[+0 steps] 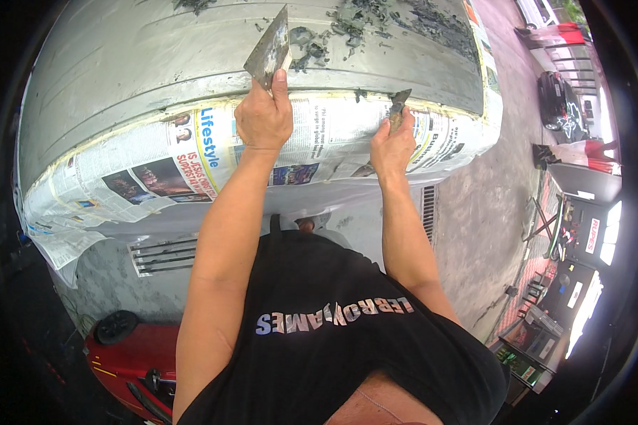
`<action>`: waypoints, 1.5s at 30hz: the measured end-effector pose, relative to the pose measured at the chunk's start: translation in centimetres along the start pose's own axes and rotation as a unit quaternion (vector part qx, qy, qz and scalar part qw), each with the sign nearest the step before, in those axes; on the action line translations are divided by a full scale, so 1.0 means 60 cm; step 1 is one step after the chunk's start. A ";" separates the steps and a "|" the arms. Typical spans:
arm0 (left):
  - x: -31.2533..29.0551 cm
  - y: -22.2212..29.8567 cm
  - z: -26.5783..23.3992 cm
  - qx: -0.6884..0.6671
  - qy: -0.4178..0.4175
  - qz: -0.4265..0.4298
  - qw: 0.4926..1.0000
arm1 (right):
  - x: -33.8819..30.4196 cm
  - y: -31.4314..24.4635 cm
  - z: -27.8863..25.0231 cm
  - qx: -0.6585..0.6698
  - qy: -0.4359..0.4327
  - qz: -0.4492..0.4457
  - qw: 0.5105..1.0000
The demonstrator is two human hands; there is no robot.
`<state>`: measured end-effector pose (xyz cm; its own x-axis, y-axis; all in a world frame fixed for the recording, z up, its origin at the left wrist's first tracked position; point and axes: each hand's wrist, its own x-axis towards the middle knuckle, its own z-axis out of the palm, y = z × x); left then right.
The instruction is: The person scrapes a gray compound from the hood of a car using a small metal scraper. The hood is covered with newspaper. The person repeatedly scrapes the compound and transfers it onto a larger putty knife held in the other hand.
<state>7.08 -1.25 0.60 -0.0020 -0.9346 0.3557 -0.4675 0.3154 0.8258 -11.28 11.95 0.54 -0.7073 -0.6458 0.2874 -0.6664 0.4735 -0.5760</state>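
Observation:
My left hand (264, 120) is closed round the lower end of a wide putty knife (271, 51), its broad, smeared metal blade pointing up over a grey ribbed vehicle panel (142, 64). A smaller, dirty scraper (398, 108) is gripped in my right hand (393, 147), its dark-caked tip near the panel's edge. Dark flakes (351, 25) lie scattered on the panel beyond both hands. Taped newspaper (319, 127) masks the side nearest me, under both hands. Whether the wide blade touches the panel I cannot tell.
A floor drain grate (164, 256) lies below the masked side. Behind me at the lower left is a red car (131, 361). Along the right stand a black car (561, 103), red-and-white barriers (581, 156) and a cluttered tool bench (535, 326).

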 end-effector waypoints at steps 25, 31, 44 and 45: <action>0.003 -0.005 0.002 0.005 0.002 0.001 1.000 | -0.021 -0.035 -0.002 -0.002 -0.052 -0.073 0.996; 0.004 -0.003 -0.003 0.009 -0.003 -0.008 1.000 | 0.021 -0.041 -0.073 0.066 0.025 0.055 0.996; 0.004 -0.003 0.004 0.036 0.028 0.029 0.999 | -0.006 -0.029 -0.041 0.115 -0.055 -0.032 0.991; 0.004 -0.004 0.005 0.036 0.030 0.027 0.999 | -0.007 -0.033 -0.040 0.123 -0.069 -0.030 0.990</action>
<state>6.94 -1.60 0.36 0.0228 -0.9043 0.4262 -0.5307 0.3503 0.7718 -10.22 12.71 3.41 -0.6177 -0.7523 0.2290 -0.6165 0.2825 -0.7349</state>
